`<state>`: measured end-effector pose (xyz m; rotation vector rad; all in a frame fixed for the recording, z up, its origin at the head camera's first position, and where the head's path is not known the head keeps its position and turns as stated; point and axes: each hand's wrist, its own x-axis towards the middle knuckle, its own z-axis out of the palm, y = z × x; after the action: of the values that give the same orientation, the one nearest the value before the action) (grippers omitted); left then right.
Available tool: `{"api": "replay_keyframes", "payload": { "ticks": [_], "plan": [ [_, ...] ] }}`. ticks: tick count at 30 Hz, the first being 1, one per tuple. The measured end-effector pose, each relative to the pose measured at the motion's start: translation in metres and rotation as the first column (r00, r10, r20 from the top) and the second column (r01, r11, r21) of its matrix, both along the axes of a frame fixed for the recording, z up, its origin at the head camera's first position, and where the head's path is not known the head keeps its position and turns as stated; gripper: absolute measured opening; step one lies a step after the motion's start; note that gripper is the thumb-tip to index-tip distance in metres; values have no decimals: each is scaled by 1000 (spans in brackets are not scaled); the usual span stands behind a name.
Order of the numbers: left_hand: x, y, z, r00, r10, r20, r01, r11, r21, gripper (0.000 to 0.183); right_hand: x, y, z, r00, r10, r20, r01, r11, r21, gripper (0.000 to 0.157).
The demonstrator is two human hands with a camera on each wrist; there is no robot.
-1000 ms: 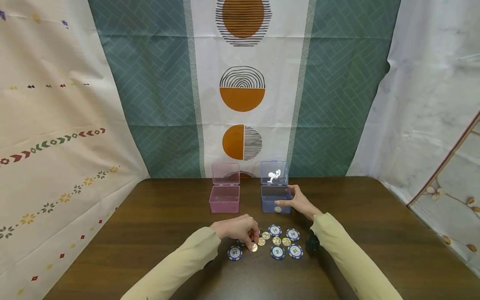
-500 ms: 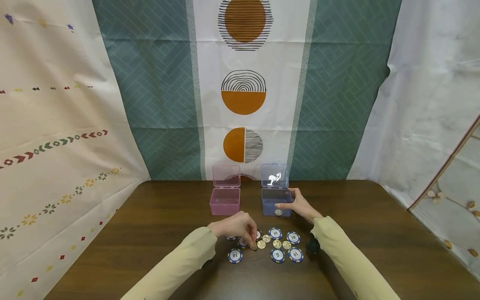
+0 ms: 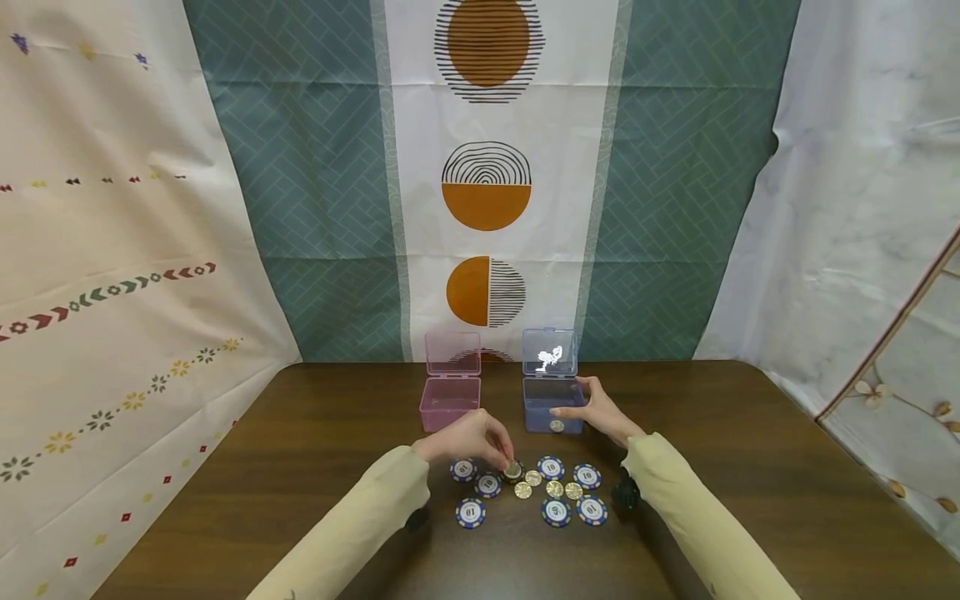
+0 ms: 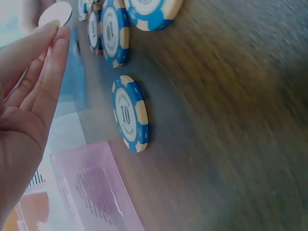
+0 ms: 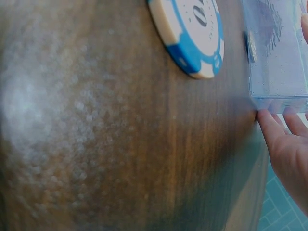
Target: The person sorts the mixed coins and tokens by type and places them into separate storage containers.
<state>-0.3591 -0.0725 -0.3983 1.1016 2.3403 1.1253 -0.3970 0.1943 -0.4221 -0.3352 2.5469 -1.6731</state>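
Note:
My left hand [image 3: 467, 438] pinches a gold coin [image 4: 57, 13] between thumb and fingertips, raised over a dark-rimmed poker chip [image 3: 513, 477]. My right hand [image 3: 598, 412] grips the blue see-through box [image 3: 543, 418] by its right front corner, the thumb along the front and the fingers on the right side. Another coin [image 3: 557, 426] shows at that box's front wall; whether it is inside I cannot tell. Blue-and-white poker chips marked 10, such as the chip [image 3: 470, 512] at front left, lie among several gold coins [image 3: 522, 490].
A pink see-through box [image 3: 448, 417] with its lid up stands left of the blue one, whose lid [image 3: 550, 350] is up too. Both sit toward the back of the dark wooden table [image 3: 337, 417]. Patterned cloths [image 3: 487, 175] hang behind and at the sides.
My left hand has picked a gold coin up from the front of the group and moved it away from me. The right hand has stayed on the blue box.

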Motion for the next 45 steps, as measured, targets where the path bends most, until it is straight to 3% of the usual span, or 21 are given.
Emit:
{"api": "replay_keyframes", "payload": {
  "ticks": [8, 12, 16, 23, 29, 34, 38, 45],
  "plan": [
    [4, -1, 11, 997, 74, 12, -75, 994, 82, 8, -1, 0, -1, 1000, -11, -4, 11, 1000, 14, 93],
    [-7, -5, 1, 995, 101, 17, -103, 990, 98, 9, -1, 0, -1, 1000, -20, 4, 20, 1000, 25, 93],
    [-11, -5, -2, 990, 137, 11, -137, 980, 144, 9, 0, 0, -3, 1000, -20, 6, 20, 1000, 14, 92],
    [-13, 3, -6, 963, 269, -8, -262, 942, 212, 10, -1, -1, -8, 1000, -11, 15, 11, 1000, 15, 93],
    [-16, 13, 0, 931, 362, 42, -356, 883, 306, 14, -3, 1, -6, 1000, -15, -12, 15, 1000, -8, 91],
    [-19, 21, 4, 886, 449, 118, -460, 814, 355, 15, -3, 0, -6, 1000, -22, -2, 22, 1000, 4, 92],
    [-21, 30, 5, 854, 463, 236, -519, 745, 419, 16, -4, -1, -6, 1000, -28, 2, 28, 1000, 15, 92],
    [-27, 44, 9, 806, 493, 327, -592, 660, 462, 16, -5, 0, -4, 1000, -26, 6, 26, 1000, -6, 90]
  ]
}}
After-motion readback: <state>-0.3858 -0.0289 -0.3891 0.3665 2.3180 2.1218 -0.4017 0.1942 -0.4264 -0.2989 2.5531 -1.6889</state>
